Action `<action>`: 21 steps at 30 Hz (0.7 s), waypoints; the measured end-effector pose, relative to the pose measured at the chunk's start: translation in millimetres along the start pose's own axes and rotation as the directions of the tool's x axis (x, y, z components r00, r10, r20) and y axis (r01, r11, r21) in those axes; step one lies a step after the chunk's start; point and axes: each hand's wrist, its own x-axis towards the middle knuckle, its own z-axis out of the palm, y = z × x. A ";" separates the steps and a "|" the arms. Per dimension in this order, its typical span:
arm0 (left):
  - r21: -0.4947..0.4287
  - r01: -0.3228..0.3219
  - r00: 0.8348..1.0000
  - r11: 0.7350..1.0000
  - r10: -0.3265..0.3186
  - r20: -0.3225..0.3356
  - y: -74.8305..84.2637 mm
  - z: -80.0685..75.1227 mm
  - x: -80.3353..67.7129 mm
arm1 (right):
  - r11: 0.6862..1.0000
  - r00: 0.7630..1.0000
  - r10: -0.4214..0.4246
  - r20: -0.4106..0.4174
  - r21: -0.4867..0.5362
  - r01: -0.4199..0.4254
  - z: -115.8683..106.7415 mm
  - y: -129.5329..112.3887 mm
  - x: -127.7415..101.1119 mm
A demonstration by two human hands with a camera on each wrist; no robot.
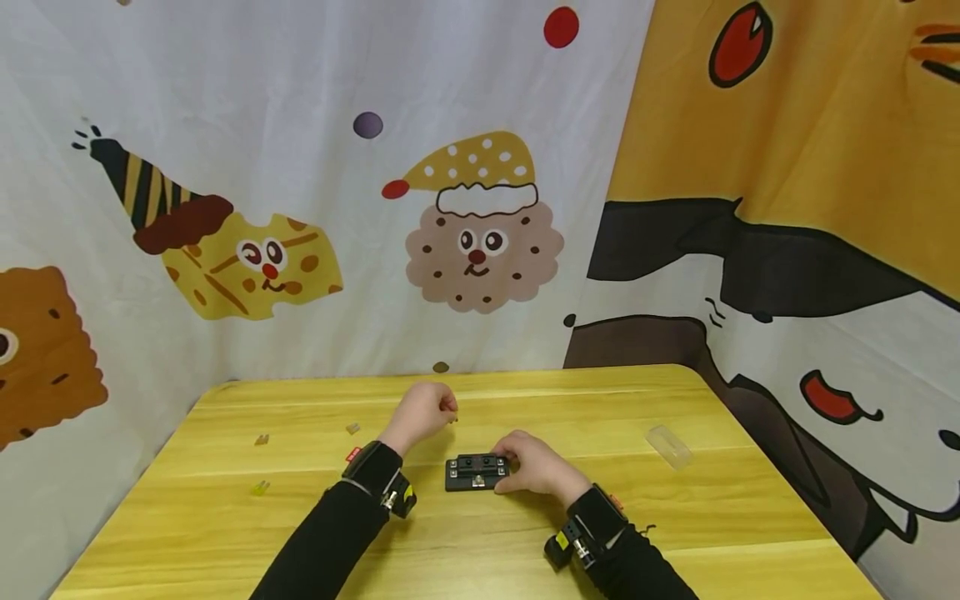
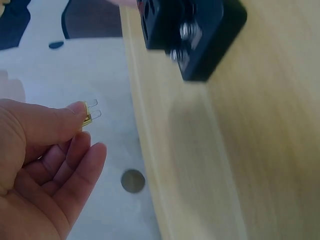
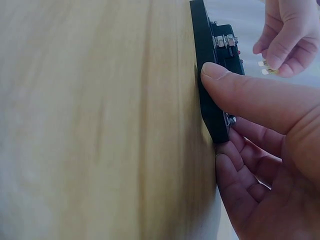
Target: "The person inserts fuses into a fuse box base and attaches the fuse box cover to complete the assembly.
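My left hand [image 1: 422,410] pinches a small yellow blade fuse [image 2: 87,120] between thumb and fingertips. Its two metal prongs point out, away from the hand. A black fuse block [image 1: 471,473] with metal screw terminals lies on the wooden table, a little nearer to me and to the right of that hand. With thumb and fingers, my right hand [image 1: 536,467] grips the block's right end. In the right wrist view the thumb lies along the edge of the block's base [image 3: 201,40], and the other fingers are partly hidden behind it.
Toward the left of the table [image 1: 187,517] lie two small brownish fuses [image 1: 262,439] [image 1: 352,428] and a yellow-green one [image 1: 260,488]. A clear plastic cover [image 1: 669,447] lies to the right. A printed curtain [image 1: 300,100] hangs behind the table's back edge.
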 end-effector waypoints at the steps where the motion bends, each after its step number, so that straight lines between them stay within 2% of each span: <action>1: -0.004 -0.007 1.000 1.000 0.007 0.007 2.5 0.9 -0.9 | 1.000 1.000 -0.004 0.000 0.000 0.004 0.1 0.3 -0.1; 15: -0.008 -0.088 0.996 0.996 0.088 0.030 30.2 16.0 -12.9 | 1.000 1.000 -0.019 -0.004 0.005 0.019 -1.5 -0.1 -0.4; 21: 0.017 -0.124 0.992 0.992 0.124 0.014 37.5 25.6 -17.9 | 1.000 1.000 -0.024 0.000 0.003 0.024 -1.0 -0.2 -1.2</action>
